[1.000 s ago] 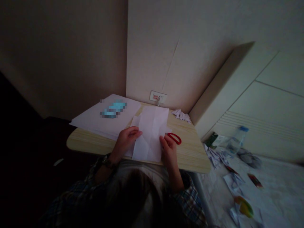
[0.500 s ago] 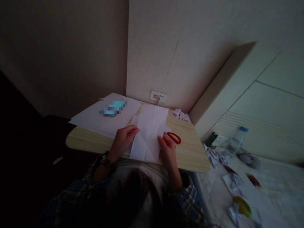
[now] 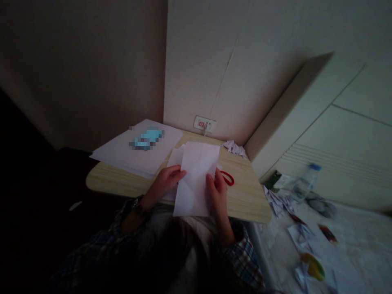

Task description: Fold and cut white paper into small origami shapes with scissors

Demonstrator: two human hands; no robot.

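A white sheet of paper [image 3: 197, 179] with faint creases is held up between both hands, over the near edge of the small wooden table [image 3: 248, 196]. My left hand [image 3: 167, 179] pinches its left edge between thumb and fingers. On the opposite edge, my right hand [image 3: 218, 190] grips the paper with the thumb in front and fingers behind. Red-handled scissors [image 3: 228, 178] lie just beyond my right hand, their blades hidden. Another piece of white paper [image 3: 175, 158] lies partly beneath the held sheet.
At the table's left, a stack of white paper [image 3: 116, 153] bears a blurred-out light blue object [image 3: 148, 139]. Folded paper pieces [image 3: 234, 148] rest at the back right, near a wall socket [image 3: 204, 123]. A bottle [image 3: 307, 181] and paper scraps [image 3: 277, 202] are on the bed at right.
Both hands have shifted the sheet slightly toward me and to the right. My right hand now covers more of the scissors, and its fingers reach further behind the paper.
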